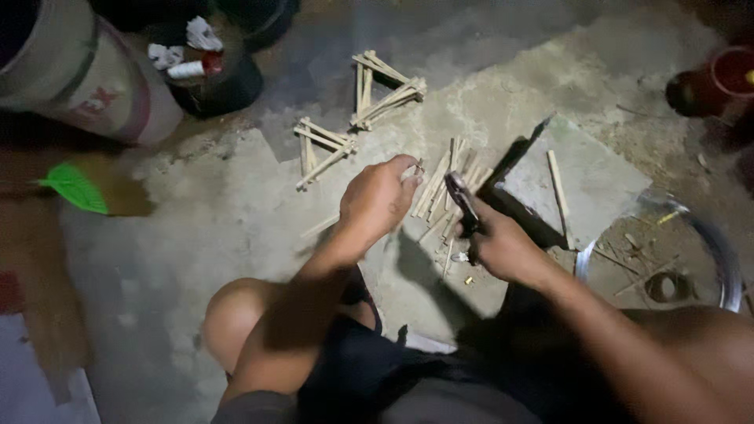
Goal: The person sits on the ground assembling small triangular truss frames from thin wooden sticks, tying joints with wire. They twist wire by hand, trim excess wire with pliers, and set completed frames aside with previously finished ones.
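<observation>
Two hands at work over a concrete floor point(196, 235). Left hand point(378, 200) curled, fingertips pinched on a thin sliver just above a loose pile of wooden sticks point(448, 184); too dim to say exactly what is pinched. Right hand point(499, 247) closed around a pair of dark pliers point(462, 202), tool tip pointing far, toward the pile. Pile lying between the two hands, slightly farther off, sticks too many and too overlapped to count.

Two stick frames, each of several sticks crossed into a triangle: one point(322, 149) far-left of the left hand, a second point(385, 93) farther off, well apart from the pile. One single stick point(558, 188) lying on a flat grey slab point(581, 177) right of the pliers. One shiny metal ring point(726, 259) at near right, just beside the slab. One green fan-like thing point(75, 187) at far left. One pale bucket point(86, 74) with a red printed patch and a green band at far left corner. One red container point(726, 78) at far right.
</observation>
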The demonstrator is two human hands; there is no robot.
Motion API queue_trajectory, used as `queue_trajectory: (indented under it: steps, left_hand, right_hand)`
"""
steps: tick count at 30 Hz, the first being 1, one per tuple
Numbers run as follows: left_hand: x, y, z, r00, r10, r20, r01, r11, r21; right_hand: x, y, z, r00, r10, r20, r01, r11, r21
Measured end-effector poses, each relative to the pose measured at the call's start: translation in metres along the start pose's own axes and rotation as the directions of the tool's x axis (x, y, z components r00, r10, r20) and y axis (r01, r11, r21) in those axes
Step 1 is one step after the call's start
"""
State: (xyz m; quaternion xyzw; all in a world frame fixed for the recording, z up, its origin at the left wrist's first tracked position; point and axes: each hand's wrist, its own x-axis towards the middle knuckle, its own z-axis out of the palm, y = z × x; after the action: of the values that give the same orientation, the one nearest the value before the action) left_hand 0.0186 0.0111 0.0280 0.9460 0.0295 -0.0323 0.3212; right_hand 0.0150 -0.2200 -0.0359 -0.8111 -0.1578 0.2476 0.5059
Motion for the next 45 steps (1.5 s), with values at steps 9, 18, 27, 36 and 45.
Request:
queue_trajectory:
  steps: [9,18,27,36,45]
  left_hand:
    - [0.001,0.007,0.010,0.993,0.116,0.003,-0.116,0.991,0.061]
    - [0.001,-0.002,0.021,0.996,0.050,0.067,-0.055,0.995,0.078]
    - [0.001,-0.007,0.027,0.996,0.063,0.056,-0.068,0.992,0.103]
    - [-0.001,-0.006,0.034,0.990,0.137,0.033,-0.140,0.979,0.146]
    - [0.000,-0.010,0.034,0.988,0.154,0.009,-0.154,0.986,0.056]
  right_hand:
    - [-0.013,-0.025,0.010,0.988,-0.020,-0.155,-0.083,0.773,-0.629]
    - [-0.014,-0.025,0.014,0.993,-0.050,-0.108,-0.026,0.796,-0.604]
    - [-0.011,-0.030,0.015,0.990,-0.041,-0.136,-0.060,0.744,-0.665]
    - [-0.006,-0.013,0.016,0.973,-0.168,-0.160,-0.049,0.525,-0.849]
    - [-0.011,-0.005,0.006,0.987,-0.091,-0.134,-0.017,0.763,-0.647]
